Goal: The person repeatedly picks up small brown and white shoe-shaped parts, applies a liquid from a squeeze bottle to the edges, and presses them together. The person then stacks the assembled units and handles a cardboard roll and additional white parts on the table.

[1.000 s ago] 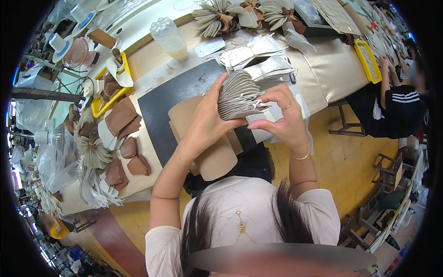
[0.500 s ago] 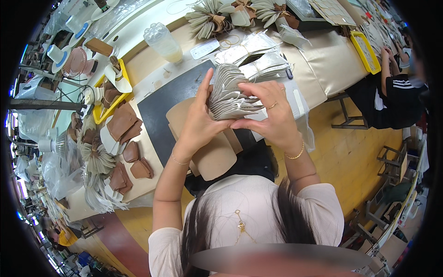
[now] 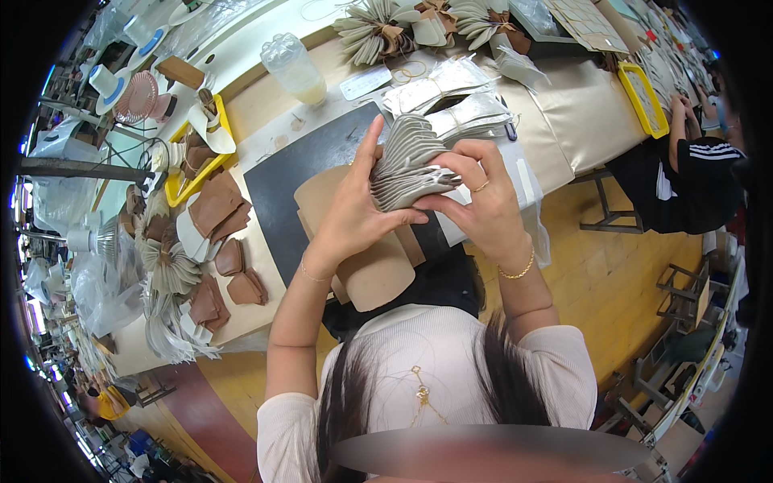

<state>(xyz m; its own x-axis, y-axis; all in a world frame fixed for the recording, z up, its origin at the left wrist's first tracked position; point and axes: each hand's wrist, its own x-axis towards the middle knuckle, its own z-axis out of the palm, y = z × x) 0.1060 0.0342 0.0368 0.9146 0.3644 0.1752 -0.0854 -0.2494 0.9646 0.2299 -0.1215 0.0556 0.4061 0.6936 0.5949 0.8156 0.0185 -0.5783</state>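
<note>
A fanned stack of thin grey-white cut pieces is held up between my two hands. My left hand supports it from the left, its thumb along the lower edge and its fingers behind. With thumb and fingers, my right hand pinches the stack's lower right edge. Tan flat pieces lie beneath my hands, partly over a dark mat and reaching toward my lap.
Brown leather pieces lie in piles at left, near a yellow tray. A clear plastic bottle stands behind the mat, with banded white bundles to its right. Another person sits at far right beside a second yellow tray.
Both hands have shifted slightly right with the stack. The stack is bunched tighter at its lower right, where my right fingers have moved down and closed on its edge.
</note>
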